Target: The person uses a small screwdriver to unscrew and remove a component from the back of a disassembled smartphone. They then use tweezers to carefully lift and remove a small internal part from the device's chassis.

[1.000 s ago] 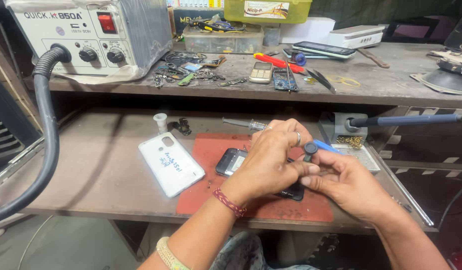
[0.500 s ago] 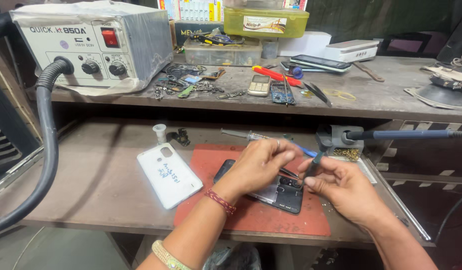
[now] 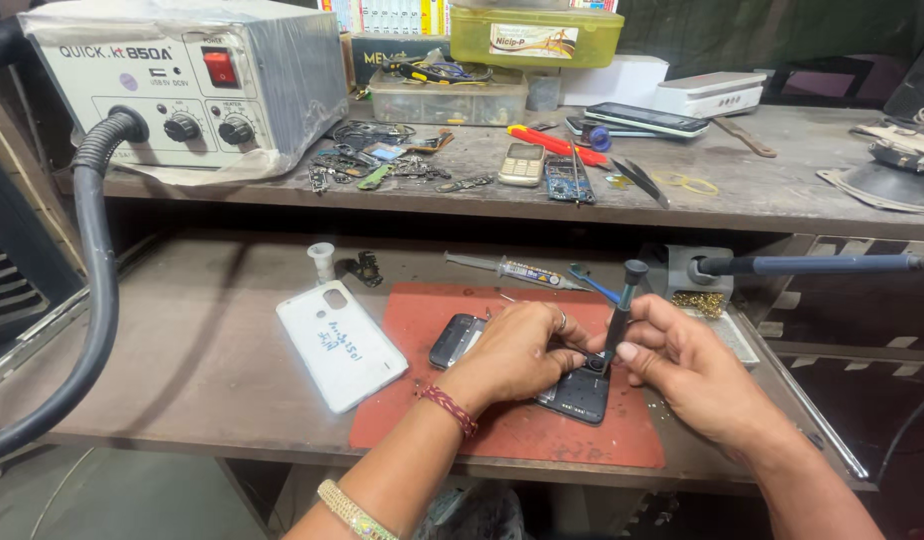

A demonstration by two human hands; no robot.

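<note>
An opened dark phone [image 3: 572,390] lies on a red work mat [image 3: 502,420] on the lower bench. My left hand [image 3: 522,350] rests over the phone and pins it down, fingers curled on its middle. My right hand [image 3: 682,365] holds a black screwdriver [image 3: 622,310] upright, its tip on the phone's upper right part. Much of the phone is hidden under my left hand.
A white phone back cover [image 3: 340,345] lies left of the mat. A soldering iron [image 3: 812,265] sits in its stand at right. Behind the mat lie a syringe tube [image 3: 512,268] and a small white bottle [image 3: 323,262]. The hot-air station [image 3: 182,85] and its hose [image 3: 92,280] are at left.
My right hand has swapped its low grip for holding the screwdriver upright on the phone. My left hand has settled flatter on the phone. The camera view has shifted slightly.
</note>
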